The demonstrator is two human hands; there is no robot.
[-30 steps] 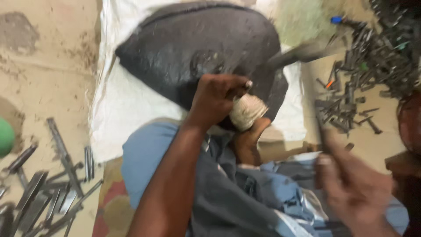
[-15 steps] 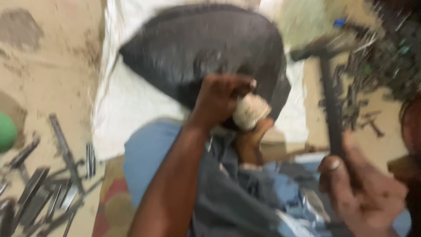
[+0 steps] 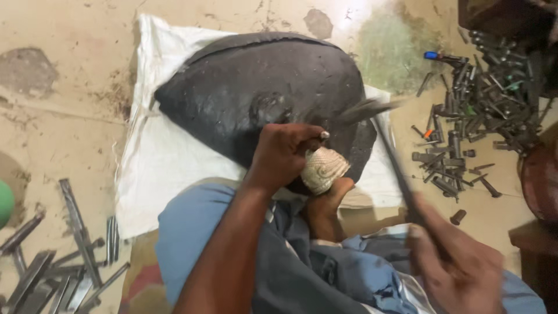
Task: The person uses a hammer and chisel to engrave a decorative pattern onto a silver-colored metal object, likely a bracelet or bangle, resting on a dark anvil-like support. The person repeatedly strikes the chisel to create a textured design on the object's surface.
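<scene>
Since the earlier frame, the hammer point(image 3: 383, 125) has been swung down toward the punch gripped in the left hand point(image 3: 285, 154). The right hand point(image 3: 459, 273) is closed around its handle. The pale carved piece point(image 3: 322, 168) is braced against the dark mound point(image 3: 261, 93).

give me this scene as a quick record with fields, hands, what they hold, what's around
left hand: left hand gripping a thin metal punch, tip against a pale carved metal piece
right hand: right hand holding a dark long-handled hammer, head blurred above the punch
support: the carved piece sits on the edge of a large black rounded block; a bare foot presses on it from below
under block: white cloth sack on a dusty floor
right side: heap of dark metal punches
lower left: flat grey metal chisels
</scene>
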